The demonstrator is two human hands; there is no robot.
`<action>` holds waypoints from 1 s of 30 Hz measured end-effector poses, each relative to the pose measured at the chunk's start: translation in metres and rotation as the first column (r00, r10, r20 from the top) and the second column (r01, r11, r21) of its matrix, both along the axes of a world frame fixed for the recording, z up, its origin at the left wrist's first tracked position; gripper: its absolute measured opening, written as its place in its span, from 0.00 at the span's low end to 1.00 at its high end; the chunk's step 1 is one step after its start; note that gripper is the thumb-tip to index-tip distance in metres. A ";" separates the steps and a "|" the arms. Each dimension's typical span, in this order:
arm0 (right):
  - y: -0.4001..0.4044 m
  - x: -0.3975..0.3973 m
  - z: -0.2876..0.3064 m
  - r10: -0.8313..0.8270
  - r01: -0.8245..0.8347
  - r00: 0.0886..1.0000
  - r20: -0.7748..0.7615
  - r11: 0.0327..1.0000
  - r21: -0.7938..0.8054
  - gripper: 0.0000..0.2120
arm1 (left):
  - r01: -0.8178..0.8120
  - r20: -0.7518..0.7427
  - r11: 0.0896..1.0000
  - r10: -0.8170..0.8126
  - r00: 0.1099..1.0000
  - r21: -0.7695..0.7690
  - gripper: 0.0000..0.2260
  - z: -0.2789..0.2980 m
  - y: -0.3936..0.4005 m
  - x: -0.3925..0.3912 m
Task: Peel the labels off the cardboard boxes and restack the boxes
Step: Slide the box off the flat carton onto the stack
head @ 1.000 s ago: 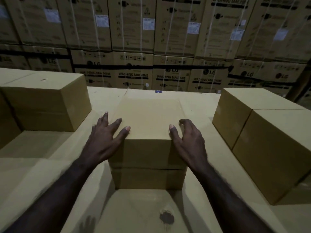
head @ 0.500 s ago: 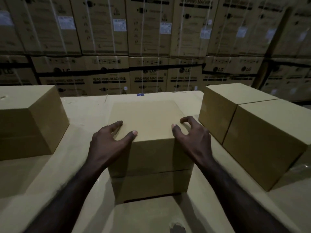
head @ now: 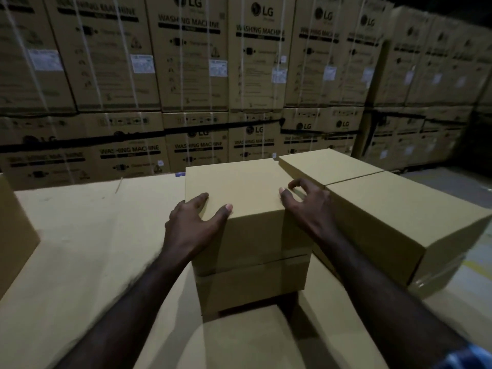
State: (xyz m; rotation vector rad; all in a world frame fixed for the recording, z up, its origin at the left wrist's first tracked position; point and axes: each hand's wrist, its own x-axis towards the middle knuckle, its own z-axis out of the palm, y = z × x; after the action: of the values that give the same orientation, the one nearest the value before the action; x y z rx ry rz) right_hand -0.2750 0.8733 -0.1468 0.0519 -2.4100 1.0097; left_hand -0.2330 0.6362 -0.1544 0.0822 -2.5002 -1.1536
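Hands clamped opposite sides of plain tan cardboard box [head: 239,198], left hand [head: 191,225] and right hand [head: 308,209], thumbs on top; I judged that steadied it, raised off cardboard platform [head: 80,235] for restacking.

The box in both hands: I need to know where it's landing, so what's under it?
A dark gap under the box, above flat cardboard layer. Whatever lies further back is hidden.

Matt tan cardboard box [head: 239,198], smooth faces, glossy clear tape band [head: 253,259], printed cardboard cartons [head: 191,62]
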 end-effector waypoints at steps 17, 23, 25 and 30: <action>0.067 -0.128 -0.042 0.039 -0.028 0.998 -0.044 0.975 0.222 0.23 | -0.081 0.090 0.997 0.082 0.993 -0.010 0.33 -0.016 0.078 -0.104; 0.059 -0.143 -0.048 -0.030 0.087 0.988 -0.148 0.915 0.394 0.26 | -0.086 0.096 0.994 0.093 0.991 -0.069 0.32 -0.026 0.088 -0.125; 0.060 -0.147 -0.050 -0.048 0.109 0.986 -0.157 0.908 0.405 0.28 | -0.100 0.082 0.990 0.108 0.991 -0.098 0.32 -0.028 0.091 -0.129; 0.059 -0.151 -0.050 -0.090 0.145 0.985 -0.148 0.897 0.417 0.29 | -0.134 0.085 0.980 0.148 0.985 -0.150 0.31 -0.031 0.098 -0.137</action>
State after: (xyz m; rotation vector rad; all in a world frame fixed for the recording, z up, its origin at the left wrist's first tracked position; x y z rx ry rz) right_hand -0.4258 0.9324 -0.1965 0.1181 -2.4395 0.3951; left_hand -0.3698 0.7342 -0.1852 0.2775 -2.6056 -0.9308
